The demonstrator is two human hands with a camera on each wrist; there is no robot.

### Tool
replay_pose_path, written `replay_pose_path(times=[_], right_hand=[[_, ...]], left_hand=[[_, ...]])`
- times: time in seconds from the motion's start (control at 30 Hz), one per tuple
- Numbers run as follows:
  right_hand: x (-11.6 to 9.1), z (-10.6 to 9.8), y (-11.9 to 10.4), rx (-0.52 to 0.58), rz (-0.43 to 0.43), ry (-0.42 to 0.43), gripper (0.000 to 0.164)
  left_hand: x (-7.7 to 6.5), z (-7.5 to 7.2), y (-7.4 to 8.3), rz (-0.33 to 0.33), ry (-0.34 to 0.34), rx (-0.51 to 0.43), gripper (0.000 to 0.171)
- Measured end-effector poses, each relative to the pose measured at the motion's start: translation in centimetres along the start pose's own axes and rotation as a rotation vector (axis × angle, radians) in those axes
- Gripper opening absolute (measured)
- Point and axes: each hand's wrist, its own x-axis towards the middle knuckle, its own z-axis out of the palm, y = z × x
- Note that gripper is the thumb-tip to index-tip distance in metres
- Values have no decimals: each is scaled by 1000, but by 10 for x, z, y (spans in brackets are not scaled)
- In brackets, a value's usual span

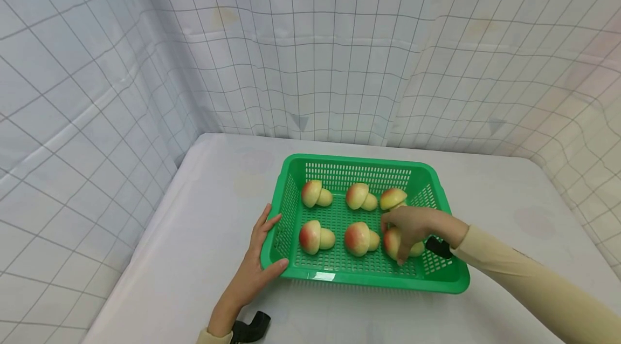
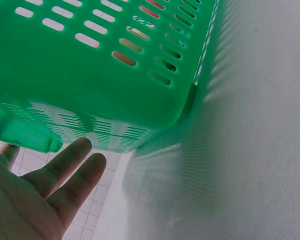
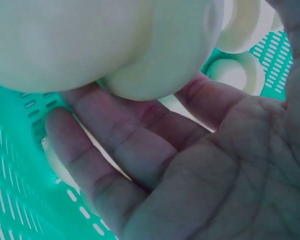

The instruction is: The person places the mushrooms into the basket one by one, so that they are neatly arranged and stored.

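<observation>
A green plastic basket (image 1: 359,279) with slotted walls stands on the table, holding toy mushrooms with red-and-yellow caps in two rows. At the right end of the near row, my right hand (image 1: 413,224) holds a mushroom (image 1: 390,243), thumb and fingers around it; in the right wrist view its pale underside (image 3: 65,45) lies against the fingers. Just behind that hand is another mushroom (image 1: 392,198), partly covered. My left hand (image 1: 254,260) is at the basket's near left corner, fingers straight and spread, touching the rim. The left wrist view shows its extended fingers (image 2: 77,187) beside the basket wall (image 2: 90,72).
Left and middle in the basket lie the other mushrooms: two in front (image 1: 310,237) (image 1: 358,239) and two behind (image 1: 311,193) (image 1: 358,197). A white cloth covers the table (image 1: 218,187). White grid-patterned curtains (image 1: 339,53) enclose the back and sides.
</observation>
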Motion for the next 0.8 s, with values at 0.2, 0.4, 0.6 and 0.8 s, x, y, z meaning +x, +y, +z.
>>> replay_pose_path(times=[0.2,0.4,0.6,0.8], right_hand=[[-3,2,2,7,-14,12,53],[-5,2,3,17,-17,11,54],[-7,2,4,31,-13,9,55],[-8,2,3,50,-4,8,55]], left_hand=[[0,0,0,0,0,1,76],[0,0,-1,-4,7,6,75],[0,0,-2,1,4,5,76],[1,0,-2,6,3,6,75]])
